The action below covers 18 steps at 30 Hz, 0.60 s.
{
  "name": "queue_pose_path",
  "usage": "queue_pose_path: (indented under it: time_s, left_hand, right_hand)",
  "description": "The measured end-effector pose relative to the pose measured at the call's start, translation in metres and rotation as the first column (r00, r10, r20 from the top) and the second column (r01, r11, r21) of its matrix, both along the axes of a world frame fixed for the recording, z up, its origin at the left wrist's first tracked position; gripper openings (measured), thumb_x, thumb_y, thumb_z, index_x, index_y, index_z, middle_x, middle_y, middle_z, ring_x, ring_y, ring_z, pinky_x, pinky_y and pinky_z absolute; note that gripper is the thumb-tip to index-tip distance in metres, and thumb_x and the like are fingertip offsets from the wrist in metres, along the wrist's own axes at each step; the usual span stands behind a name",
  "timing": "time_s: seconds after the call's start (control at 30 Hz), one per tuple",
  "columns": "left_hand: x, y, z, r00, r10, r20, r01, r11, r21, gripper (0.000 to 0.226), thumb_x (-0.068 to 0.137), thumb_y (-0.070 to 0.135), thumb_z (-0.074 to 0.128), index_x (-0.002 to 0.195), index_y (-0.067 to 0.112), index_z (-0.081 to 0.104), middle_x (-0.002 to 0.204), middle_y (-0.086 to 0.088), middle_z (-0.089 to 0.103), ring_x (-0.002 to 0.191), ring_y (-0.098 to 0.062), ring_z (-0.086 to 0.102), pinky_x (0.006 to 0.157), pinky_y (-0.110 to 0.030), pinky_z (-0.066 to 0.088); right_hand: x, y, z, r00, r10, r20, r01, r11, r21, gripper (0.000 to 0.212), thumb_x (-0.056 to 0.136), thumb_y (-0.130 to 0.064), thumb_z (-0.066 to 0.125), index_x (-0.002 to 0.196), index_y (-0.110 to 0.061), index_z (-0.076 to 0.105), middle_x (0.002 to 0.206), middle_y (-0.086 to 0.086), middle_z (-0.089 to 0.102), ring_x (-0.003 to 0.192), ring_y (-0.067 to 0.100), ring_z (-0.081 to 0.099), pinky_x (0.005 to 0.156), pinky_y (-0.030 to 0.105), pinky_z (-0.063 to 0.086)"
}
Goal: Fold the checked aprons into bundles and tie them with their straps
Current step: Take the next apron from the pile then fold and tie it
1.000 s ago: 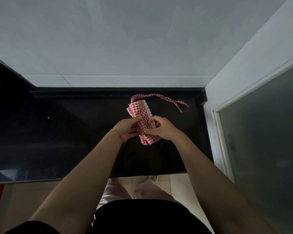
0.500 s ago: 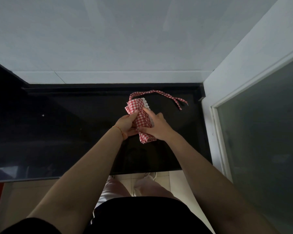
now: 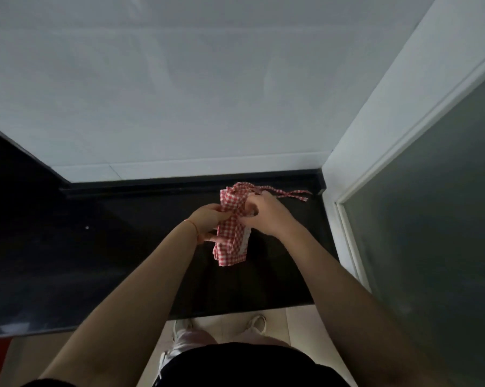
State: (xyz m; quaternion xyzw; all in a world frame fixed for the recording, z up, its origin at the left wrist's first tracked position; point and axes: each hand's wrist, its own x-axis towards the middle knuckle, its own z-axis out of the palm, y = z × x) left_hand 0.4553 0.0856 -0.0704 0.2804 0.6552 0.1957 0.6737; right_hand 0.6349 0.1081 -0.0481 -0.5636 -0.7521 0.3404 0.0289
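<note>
The apron (image 3: 231, 236) is red-and-white check all over, with a narrow white trim strip showing along one folded edge. Its strap (image 3: 291, 194) carries the same red-and-white check. The table (image 3: 110, 247) is glossy black, with a raised black lip at the back. The wall (image 3: 179, 93) behind is plain pale grey-white. The door frame (image 3: 375, 129) at the right is white, and its glass panel (image 3: 437, 219) is a dull grey-green. A thin red cord (image 3: 193, 226) circles the left wrist. The floor (image 3: 224, 328) is beige tile. The shoes (image 3: 256, 322) are white.
</note>
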Motion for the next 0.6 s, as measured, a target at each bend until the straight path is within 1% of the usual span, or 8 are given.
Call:
queue_pose_path:
  time_s: [0.03, 0.1, 0.2, 0.27, 0.33, 0.4, 0.47, 0.6]
  left_hand:
    - [0.000, 0.002, 0.012, 0.999, -0.021, -0.025, 0.023, 0.999, 0.044, 0.030, 0.099, 0.023, 0.057, 0.128, 0.014, 0.056, 0.123, -0.010, 0.064, 0.112, -0.028, 0.063, 0.075, -0.046, 0.061]
    - [0.004, 0.008, 0.037, 0.989, -0.089, -0.117, 0.107, 0.983, 0.152, 0.027, 0.099, 0.024, 0.056, 0.125, 0.016, 0.055, 0.122, -0.009, 0.063, 0.110, -0.030, 0.063, 0.075, -0.045, 0.061]
    - [0.016, 0.015, 0.076, 0.833, -0.278, -0.479, 0.448, 0.846, 0.289, 0.031, 0.098, 0.022, 0.055, 0.127, 0.011, 0.055, 0.120, -0.011, 0.064, 0.107, -0.030, 0.063, 0.088, -0.041, 0.055]
    - [0.025, 0.019, 0.098, 0.698, -0.326, -0.637, 0.616, 0.727, 0.303, 0.032, 0.098, 0.023, 0.055, 0.126, 0.006, 0.055, 0.121, -0.014, 0.065, 0.109, -0.030, 0.062, 0.091, -0.036, 0.049]
    - [0.027, 0.020, 0.110, 0.607, -0.336, -0.720, 0.698, 0.658, 0.282, 0.032, 0.100, 0.028, 0.052, 0.124, 0.008, 0.057, 0.118, -0.008, 0.064, 0.109, -0.025, 0.060, 0.091, -0.032, 0.044]
    - [0.024, 0.019, 0.121, 0.677, -0.275, -0.682, 0.643, 0.672, 0.368, 0.033, 0.098, 0.038, 0.054, 0.123, 0.017, 0.060, 0.112, -0.001, 0.066, 0.105, -0.020, 0.060, 0.092, -0.034, 0.045]
    - [0.016, 0.021, 0.127, 0.746, -0.237, -0.623, 0.593, 0.662, 0.458, 0.035, 0.094, 0.038, 0.062, 0.126, 0.024, 0.061, 0.113, 0.003, 0.066, 0.103, -0.018, 0.061, 0.091, -0.033, 0.047]
    - [-0.001, 0.033, 0.141, 0.799, -0.304, -0.519, 0.553, 0.712, 0.434, 0.039, 0.090, 0.031, 0.071, 0.126, 0.018, 0.061, 0.115, -0.001, 0.064, 0.091, -0.020, 0.067, 0.079, -0.038, 0.060]
  right_hand:
    - [0.001, 0.006, 0.012, 1.000, -0.009, 0.011, 0.008, 0.990, 0.140, 0.033, 0.083, -0.037, 0.075, 0.106, -0.017, 0.060, 0.118, 0.004, 0.048, 0.102, 0.020, 0.054, 0.084, 0.038, 0.053]
    - [0.000, 0.018, 0.037, 0.999, 0.030, 0.042, -0.043, 0.932, 0.361, 0.054, 0.079, -0.038, 0.077, 0.123, -0.018, 0.054, 0.130, 0.007, 0.043, 0.121, 0.024, 0.044, 0.096, 0.039, 0.047]
    - [-0.005, 0.031, 0.068, 0.959, 0.197, 0.205, -0.262, 0.894, 0.364, 0.095, 0.073, -0.039, 0.083, 0.150, -0.023, 0.030, 0.158, 0.011, 0.022, 0.148, 0.029, 0.016, 0.119, 0.049, 0.022]
    - [-0.007, 0.038, 0.083, 0.914, 0.260, 0.310, -0.350, 0.893, 0.282, 0.087, 0.074, -0.035, 0.083, 0.146, -0.024, 0.036, 0.150, 0.006, 0.037, 0.143, 0.026, 0.030, 0.119, 0.049, 0.020]
    - [-0.007, 0.043, 0.094, 0.906, 0.263, 0.332, -0.343, 0.915, 0.211, 0.061, 0.076, -0.030, 0.081, 0.128, -0.021, 0.052, 0.124, 0.002, 0.053, 0.117, 0.024, 0.054, 0.104, 0.042, 0.038]
    - [0.002, 0.045, 0.110, 0.945, 0.215, 0.245, -0.274, 0.931, 0.240, 0.038, 0.077, -0.025, 0.079, 0.110, -0.015, 0.061, 0.104, 0.001, 0.057, 0.095, 0.023, 0.059, 0.080, 0.035, 0.047]
    - [0.010, 0.047, 0.122, 0.980, 0.167, 0.106, -0.191, 0.942, 0.277, 0.025, 0.079, -0.023, 0.077, 0.099, -0.015, 0.064, 0.092, -0.001, 0.059, 0.084, 0.020, 0.059, 0.066, 0.031, 0.046]
    - [0.025, 0.047, 0.129, 0.992, 0.112, -0.056, -0.092, 0.956, 0.279, 0.031, 0.076, -0.028, 0.083, 0.099, -0.017, 0.065, 0.089, -0.007, 0.059, 0.079, 0.012, 0.056, 0.063, 0.025, 0.042]
